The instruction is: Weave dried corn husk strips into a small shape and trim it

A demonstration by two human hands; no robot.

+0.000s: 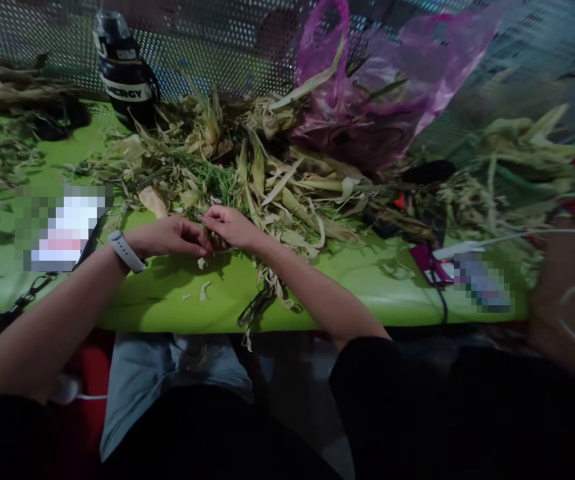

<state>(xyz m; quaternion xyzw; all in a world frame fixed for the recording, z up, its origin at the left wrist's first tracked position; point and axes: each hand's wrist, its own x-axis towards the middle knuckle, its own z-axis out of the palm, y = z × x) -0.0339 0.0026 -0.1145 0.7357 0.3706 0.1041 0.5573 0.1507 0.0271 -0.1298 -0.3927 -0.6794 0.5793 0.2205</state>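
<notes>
Head view: both of the person's bare hands met above a lime-green tabletop (pixel 157 297), fingertips almost touching. The right hand (pixel 229 227) had its thumb and fingers pinched on a small green plant piece (pixel 209 235), and the left hand (pixel 180 236) gripped at the same piece from the other side. The fingers covered most of it, so its exact shape could not be told. The plant piece was just in front of a wide heap of dry husks and leaves (pixel 287 187), pale straw-coloured with green sprigs mixed in.

A light-strapped wristwatch (pixel 126 252) circled the left wrist. Some pale scraps (pixel 205 291) lay on the bare surface below the hands, and near the right forearm a few withered strands (pixel 248 337) hung over the front edge.

Behind the heap a black bottle (pixel 130 87) lettered "NERGY" stood upright, with a translucent pink plastic bag (pixel 430 73) farther right, both before a perforated screen (pixel 182 40). A phone (pixel 70 230), its display blurred, lay left of the watch. Toward the right were a white cable (pixel 542 233), a blurred slim device (pixel 482 283) and, at the edge, a co-worker's arm (pixel 553 287).
</notes>
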